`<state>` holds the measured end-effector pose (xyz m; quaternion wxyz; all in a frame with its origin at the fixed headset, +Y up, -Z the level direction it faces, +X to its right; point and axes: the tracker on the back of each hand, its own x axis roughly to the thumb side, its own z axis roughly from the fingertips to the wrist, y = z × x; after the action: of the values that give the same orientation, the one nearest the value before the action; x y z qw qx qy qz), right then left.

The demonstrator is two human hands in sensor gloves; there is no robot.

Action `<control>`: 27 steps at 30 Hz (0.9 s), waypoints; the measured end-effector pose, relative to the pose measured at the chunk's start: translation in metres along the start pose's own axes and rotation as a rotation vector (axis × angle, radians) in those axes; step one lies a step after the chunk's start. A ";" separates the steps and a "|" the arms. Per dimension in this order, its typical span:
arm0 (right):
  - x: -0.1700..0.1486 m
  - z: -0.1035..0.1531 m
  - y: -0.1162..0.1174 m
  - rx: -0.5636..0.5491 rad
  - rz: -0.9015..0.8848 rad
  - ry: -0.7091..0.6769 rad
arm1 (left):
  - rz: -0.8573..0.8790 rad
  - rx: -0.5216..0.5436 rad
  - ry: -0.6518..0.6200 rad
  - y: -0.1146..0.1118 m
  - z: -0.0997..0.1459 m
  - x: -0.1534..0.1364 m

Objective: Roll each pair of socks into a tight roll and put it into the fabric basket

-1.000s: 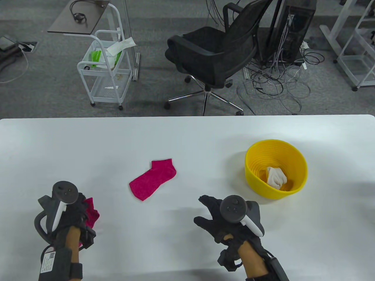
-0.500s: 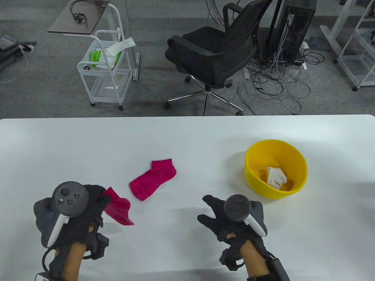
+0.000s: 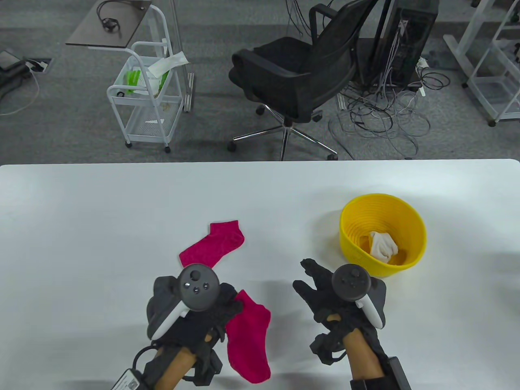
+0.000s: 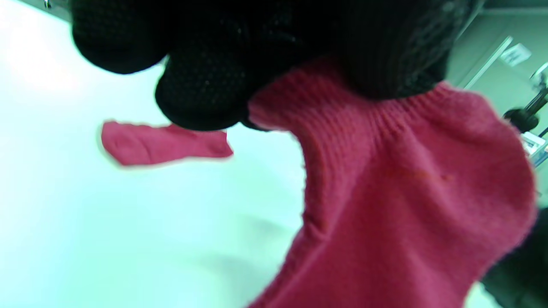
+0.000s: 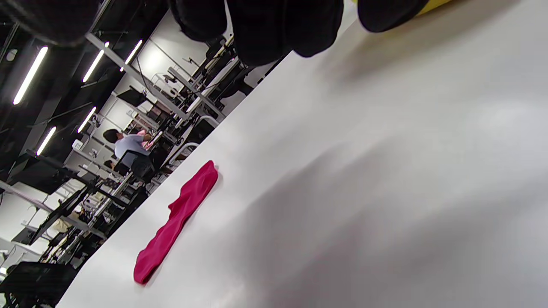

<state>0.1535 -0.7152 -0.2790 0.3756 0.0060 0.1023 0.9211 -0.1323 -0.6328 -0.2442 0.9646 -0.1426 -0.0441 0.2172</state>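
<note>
From the table view, the left hand (image 3: pixel 203 321) pinches one pink sock (image 3: pixel 248 339) by its cuff end, near the front edge of the white table (image 3: pixel 81 227); the sock hangs down from the fingers and the toe part looks to lie toward the front edge. The second pink sock (image 3: pixel 215 243) lies flat on the table just behind this hand, partly hidden by the tracker. The right hand (image 3: pixel 325 292) hovers with fingers spread and holds nothing; it is between the held sock and the yellow basket (image 3: pixel 414 243). One white roll (image 3: pixel 382 245) sits already inside the basket.

In the left wrist view the gloved fingertips (image 4: pixel 201 90) squeeze the ribbed cuff of the held sock (image 4: pixel 411 192), and the cloth bends and folds below them. The other sock (image 4: pixel 158 143) is flat on the table, apart from it. So I judge the socks are very light, soft and without any stiffness; they will not break, but they droop and can unroll easily. The good place to take hold is the cuff or the toe edge, with a pinch, and to press flat while rolling.

The right wrist view is tilted. It shows only dark fingertips (image 5: pixel 282 30) at the top edge, probably not touching anything, and the lying sock (image 5: pixel 177 220) thin on the table surface.
</note>
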 end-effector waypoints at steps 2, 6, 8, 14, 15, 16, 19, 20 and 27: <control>-0.002 -0.001 -0.001 -0.002 -0.008 0.003 | -0.013 -0.030 0.021 -0.020 -0.022 0.000; -0.002 -0.001 -0.002 -0.005 -0.011 0.004 | -0.090 -0.023 0.077 -0.055 -0.066 -0.002; -0.002 -0.002 -0.001 -0.002 -0.010 0.000 | -0.112 -0.027 0.095 -0.063 -0.080 -0.003; -0.003 -0.003 0.000 0.016 -0.009 0.006 | -0.142 0.021 0.150 -0.074 -0.107 -0.012; -0.003 -0.003 0.000 0.018 -0.008 0.007 | -0.139 0.040 0.157 -0.074 -0.109 -0.014; -0.003 -0.003 0.000 0.020 -0.008 0.008 | -0.132 0.060 0.166 -0.073 -0.110 -0.017; -0.002 -0.002 0.000 0.026 -0.007 0.005 | -0.071 0.112 0.184 -0.065 -0.112 -0.029; -0.003 -0.003 0.001 0.027 -0.006 0.004 | -0.051 0.127 0.181 -0.061 -0.113 -0.033; -0.003 -0.003 0.002 0.026 0.007 0.002 | -0.024 0.224 0.198 -0.028 -0.133 -0.057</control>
<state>0.1543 -0.7191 -0.2810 0.3721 0.0103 0.1146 0.9210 -0.1527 -0.7157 -0.3640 0.9767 -0.0545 0.0742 0.1939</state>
